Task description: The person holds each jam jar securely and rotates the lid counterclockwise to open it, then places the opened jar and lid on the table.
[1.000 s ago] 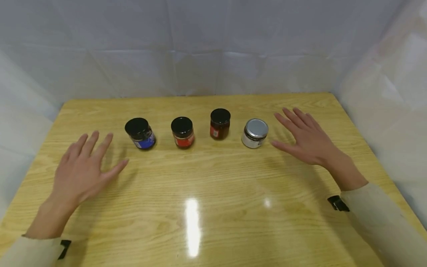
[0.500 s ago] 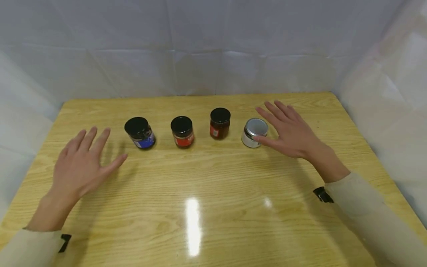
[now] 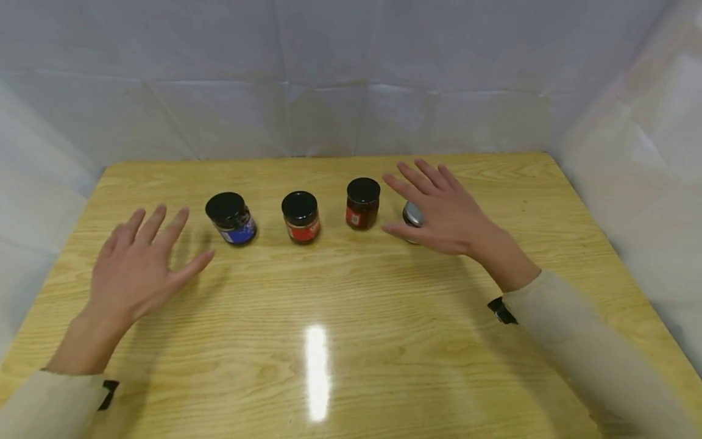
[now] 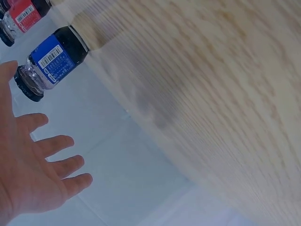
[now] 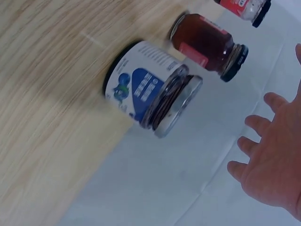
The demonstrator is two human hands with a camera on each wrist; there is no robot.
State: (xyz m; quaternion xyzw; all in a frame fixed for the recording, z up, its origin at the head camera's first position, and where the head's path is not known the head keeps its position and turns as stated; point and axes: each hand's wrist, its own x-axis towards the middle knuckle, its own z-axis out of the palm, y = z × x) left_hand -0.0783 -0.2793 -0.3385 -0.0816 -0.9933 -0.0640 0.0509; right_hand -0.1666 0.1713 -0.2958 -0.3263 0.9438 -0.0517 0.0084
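My right hand (image 3: 439, 213), fingers spread, is over the silver-lidded jar (image 3: 412, 214) and hides most of it in the head view. In the right wrist view that jar (image 5: 143, 87) shows a white and blue label with blueberries. Left of the fingertips stands a dark red-brown jar (image 3: 362, 207) with a black lid. Farther left is a black-lidded jar with a red label (image 3: 301, 219). A black-lidded jar with a blue label (image 3: 233, 221) stands at the left end of the row. My left hand (image 3: 134, 268) hovers just left of it with fingers spread, holding nothing.
The jars stand in a row toward the back of a light wooden table (image 3: 247, 341). White sheeting (image 3: 329, 79) hangs behind the table and along both sides.
My right hand has moved left, from beside the silver-lidded jar to above it, now covering much of it. The left hand has barely shifted, and the jars stay put.
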